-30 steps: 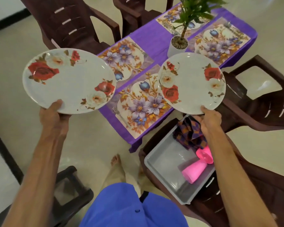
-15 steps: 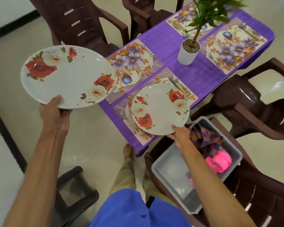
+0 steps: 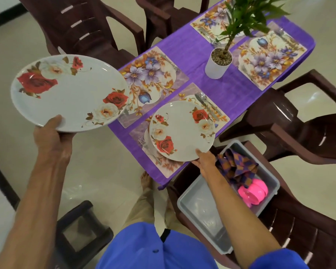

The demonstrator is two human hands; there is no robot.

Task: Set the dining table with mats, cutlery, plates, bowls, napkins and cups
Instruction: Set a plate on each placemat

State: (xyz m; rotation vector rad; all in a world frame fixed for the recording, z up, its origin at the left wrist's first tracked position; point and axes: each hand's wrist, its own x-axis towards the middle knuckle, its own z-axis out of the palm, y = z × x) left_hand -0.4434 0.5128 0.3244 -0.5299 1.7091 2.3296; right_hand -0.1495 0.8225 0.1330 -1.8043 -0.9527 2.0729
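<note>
While pinching the near rim of a rose-patterned plate [image 3: 182, 131] over the nearest floral mat [image 3: 169, 169], works from the corner of the purple-covered desk [image 3: 192, 61] with the right hand [image 3: 206, 160]: thumb on top of the rim, the other fingers tucked beneath and out of sight. Rests on the mat or hangs just above it; cannot tell which. Falls between the fork [image 3: 145, 146] at the mat's left edge and the spoon [image 3: 202, 98] at its right, probably so the cutlery frames the plate rather than ending up under it. Grips at the near edge, likely so the fingers can slide out toward the body once the plate is down.

Holds a second matching plate [image 3: 66, 94] up and to the left in the left hand [image 3: 50, 136], off the desk's edge, thumb pressed on the upper rim, remaining fingers hidden below. Looks parked there out of the way, ready for the neighbouring mat [image 3: 153, 78], which has no plate yet.

Leaves the folded napkins [image 3: 237, 167] and pink cups [image 3: 254, 191] in the grey tub [image 3: 202, 206] on the chair seat beside the desk, close to the right arm, presumably for easy reaching later.

Judged as midway: mats and cutlery down, plates going on, two far mats beyond the potted plant [image 3: 217, 65] bare of plates, no bowls in view.
</note>
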